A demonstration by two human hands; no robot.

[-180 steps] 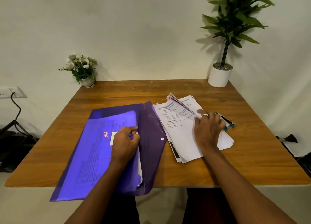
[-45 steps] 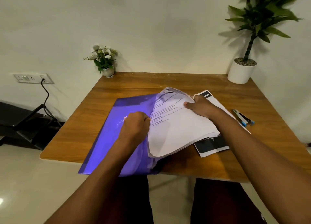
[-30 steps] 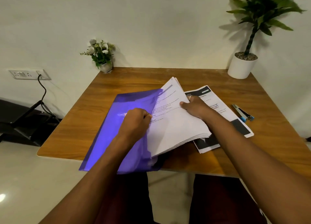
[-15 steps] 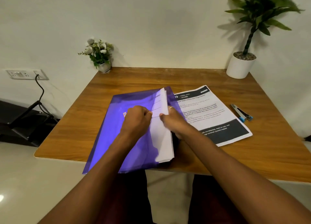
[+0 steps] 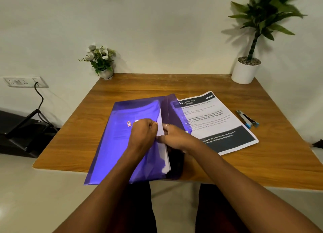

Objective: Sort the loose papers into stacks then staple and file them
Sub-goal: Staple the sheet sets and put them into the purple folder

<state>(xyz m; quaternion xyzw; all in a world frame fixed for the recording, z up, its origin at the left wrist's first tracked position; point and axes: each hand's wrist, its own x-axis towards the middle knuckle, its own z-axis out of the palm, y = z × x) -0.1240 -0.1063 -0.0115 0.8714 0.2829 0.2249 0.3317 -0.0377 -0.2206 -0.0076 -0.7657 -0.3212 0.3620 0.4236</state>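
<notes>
The printed sheet (image 5: pixel 218 124) lying flat on the worktop (image 5: pixel 262 162) has a dark header reading "39" and "DINING AREA", with "…cloth Replacement and Organization" beneath; the smaller lines are too fine to read. A small red and blue sticker (image 5: pixel 129 123) sits on the purple folder (image 5: pixel 113 148), its writing illegible. The folder is translucent plastic, lying at the worktop's near edge with a corner overhanging and its open flap over the sheet's left side. A stack of white papers (image 5: pixel 164 155) sits partly inside its mouth. The left hand (image 5: pixel 144 134) is curled, pinching the folder's front cover at the opening; the right hand (image 5: pixel 176 137) grips the papers' edge. A blue stapler (image 5: pixel 247 119) lies right of the sheet
</notes>
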